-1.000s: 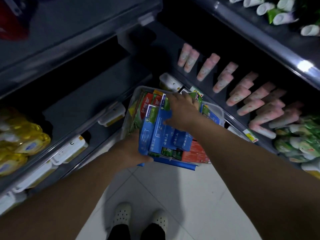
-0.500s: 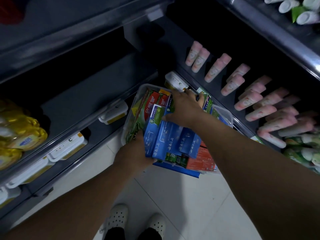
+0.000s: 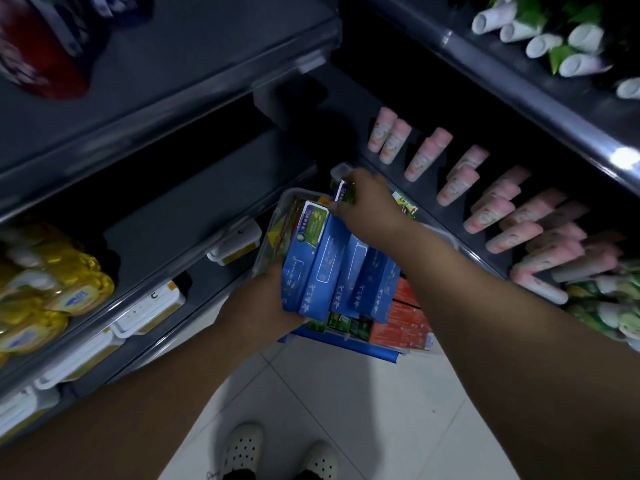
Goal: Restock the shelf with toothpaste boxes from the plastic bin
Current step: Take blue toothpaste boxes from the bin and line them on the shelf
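Note:
A clear plastic bin (image 3: 420,355) full of toothpaste boxes sits at the shelf's corner. My left hand (image 3: 265,304) grips the near ends of a stack of blue toothpaste boxes (image 3: 341,271) lying on top of the bin. My right hand (image 3: 367,206) reaches over the far end of the bin and pinches the end of a green and purple box (image 3: 343,192). Red boxes (image 3: 403,320) and green boxes (image 3: 341,322) lie underneath in the bin. The dark grey shelf (image 3: 194,209) to the left has bare space.
Yellow packets (image 3: 45,299) fill the left shelf end. Pink tubes (image 3: 491,209) lie in rows on the right shelf, with green packs (image 3: 609,306) further right. White price tag holders (image 3: 149,308) line the shelf edges. White tiled floor (image 3: 374,410) and my shoes lie below.
My right hand moved from the middle of the blue boxes to the bin's far end and took hold of a green and purple box. My left hand kept its grip on the blue stack.

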`<action>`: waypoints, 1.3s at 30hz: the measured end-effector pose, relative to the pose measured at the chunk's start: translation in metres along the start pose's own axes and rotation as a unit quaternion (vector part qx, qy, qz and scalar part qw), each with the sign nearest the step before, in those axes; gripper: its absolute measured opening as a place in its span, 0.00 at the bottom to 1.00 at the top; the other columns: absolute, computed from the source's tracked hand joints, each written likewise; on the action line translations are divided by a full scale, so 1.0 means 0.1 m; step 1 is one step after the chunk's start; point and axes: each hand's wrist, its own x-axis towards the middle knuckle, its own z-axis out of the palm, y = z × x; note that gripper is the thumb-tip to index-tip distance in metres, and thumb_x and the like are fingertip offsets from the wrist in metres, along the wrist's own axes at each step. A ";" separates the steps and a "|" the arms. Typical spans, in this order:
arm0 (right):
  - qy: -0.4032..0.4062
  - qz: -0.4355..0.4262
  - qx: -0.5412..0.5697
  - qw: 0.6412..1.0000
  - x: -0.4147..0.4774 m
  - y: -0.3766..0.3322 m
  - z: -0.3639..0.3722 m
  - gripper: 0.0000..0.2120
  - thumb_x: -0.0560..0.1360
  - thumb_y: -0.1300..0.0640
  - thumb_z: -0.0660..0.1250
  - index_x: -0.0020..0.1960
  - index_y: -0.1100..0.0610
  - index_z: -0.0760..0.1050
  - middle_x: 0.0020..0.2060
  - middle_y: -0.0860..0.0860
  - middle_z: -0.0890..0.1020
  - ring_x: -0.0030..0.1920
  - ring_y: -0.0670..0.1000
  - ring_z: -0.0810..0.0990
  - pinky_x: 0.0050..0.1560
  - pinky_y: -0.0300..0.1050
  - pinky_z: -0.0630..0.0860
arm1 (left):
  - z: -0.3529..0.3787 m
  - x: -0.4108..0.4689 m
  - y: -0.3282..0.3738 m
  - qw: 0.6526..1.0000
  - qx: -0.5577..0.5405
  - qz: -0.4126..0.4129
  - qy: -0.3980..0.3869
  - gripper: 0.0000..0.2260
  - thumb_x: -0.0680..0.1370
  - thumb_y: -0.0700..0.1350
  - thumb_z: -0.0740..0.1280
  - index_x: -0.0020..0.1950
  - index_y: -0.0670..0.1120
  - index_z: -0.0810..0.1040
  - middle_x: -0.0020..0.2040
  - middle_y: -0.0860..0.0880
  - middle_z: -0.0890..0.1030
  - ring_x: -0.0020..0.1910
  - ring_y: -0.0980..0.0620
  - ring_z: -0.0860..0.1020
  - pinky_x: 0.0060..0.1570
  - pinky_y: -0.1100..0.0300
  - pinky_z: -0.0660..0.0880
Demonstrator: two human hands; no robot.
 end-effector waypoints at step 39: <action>0.276 0.104 0.607 0.738 -2.28 -0.14 -4.15 0.07 0.79 0.64 0.56 0.44 0.60 0.71 0.34 0.57 0.77 0.35 0.54 0.77 0.31 0.49 0.79 | -1.70 -1.13 4.22 0.881 0.318 0.291 0.194 0.16 0.69 0.46 0.67 0.55 0.50 0.68 0.50 0.49 0.77 0.48 0.46 0.75 0.45 0.53 0.74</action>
